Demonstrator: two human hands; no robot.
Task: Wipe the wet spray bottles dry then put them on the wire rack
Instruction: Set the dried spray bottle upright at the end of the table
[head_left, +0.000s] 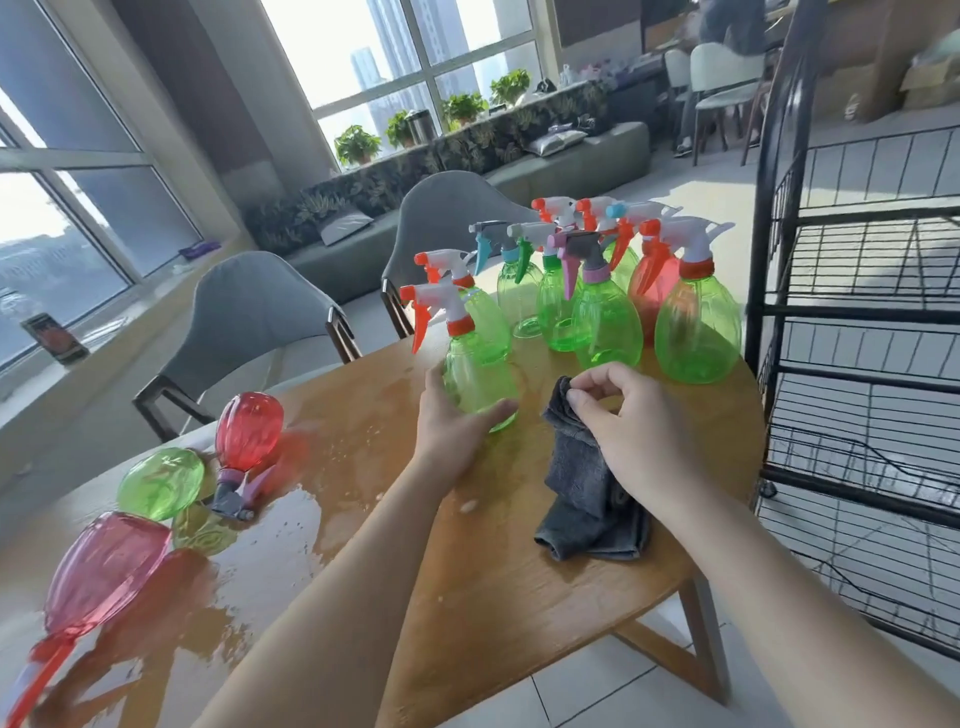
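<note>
The bottle (480, 374) under my left hand (451, 415) is clear green with an orange collar and trigger. My cloth (582, 483) is dark grey, the table (498, 587) honey brown, the rack (857, 312) black (two fallen bottles (248, 431) show red).

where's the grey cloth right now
In the head view the grey cloth lies on the wooden table, right of centre, pinched at its top by the right hand, beside the green bottle the left hand holds.

Cut off at the left edge: trigger of the pink bottle (98, 577). Partly hidden behind nearer ones: rear bottles (519, 280). Cropped at the right edge: rack (857, 312).
</note>
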